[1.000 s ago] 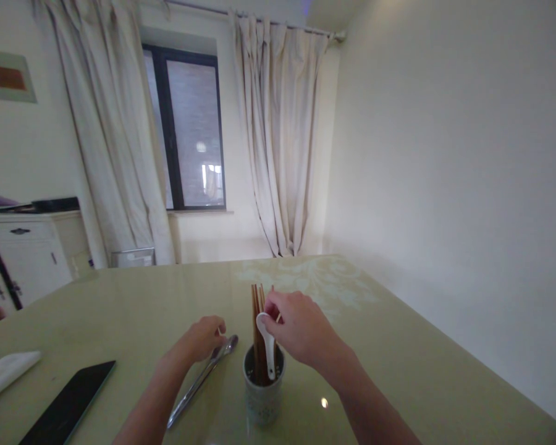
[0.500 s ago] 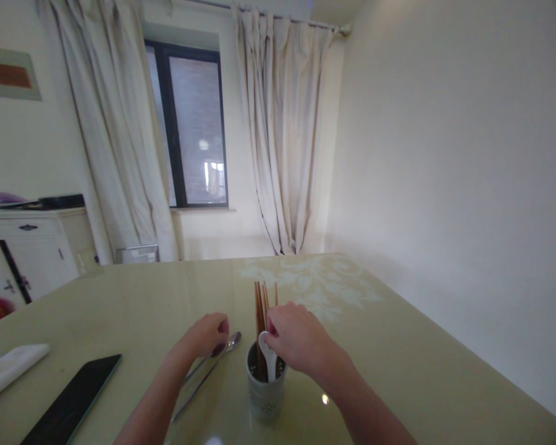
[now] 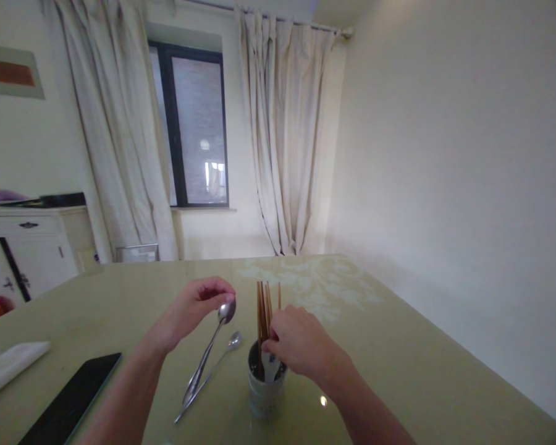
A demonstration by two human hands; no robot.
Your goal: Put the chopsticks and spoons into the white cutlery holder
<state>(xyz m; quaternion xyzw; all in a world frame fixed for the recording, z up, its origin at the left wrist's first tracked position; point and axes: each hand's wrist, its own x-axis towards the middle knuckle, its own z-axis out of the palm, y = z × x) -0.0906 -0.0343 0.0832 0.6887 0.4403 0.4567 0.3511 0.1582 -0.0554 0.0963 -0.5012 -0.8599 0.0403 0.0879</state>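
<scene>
My left hand (image 3: 204, 303) pinches a metal spoon (image 3: 207, 355) by the rim of its bowl, and the spoon's handle slants down toward me. A second, smaller metal spoon (image 3: 213, 369) lies on the table beside it, the two handles crossing near their ends in this view. Farther right, a pale patterned cup (image 3: 265, 398) stands upright with several wooden chopsticks (image 3: 262, 312) in it. My right hand (image 3: 296, 340) is closed on a white spoon (image 3: 270, 368) at the cup's mouth. The lower end of that spoon is inside the cup.
The glossy table (image 3: 398, 371) reaches to the wall on the right. A black tablet-like slab (image 3: 69, 402) and a white flat object (image 3: 13, 368) lie at the left. Behind the table are a window (image 3: 199, 130), curtains (image 3: 287, 123) and a white cabinet (image 3: 41, 247).
My left hand has risen, lifting the bowl of the larger metal spoon off the table. My right hand has lowered slightly, and the white spoon sits a little deeper in the cup.
</scene>
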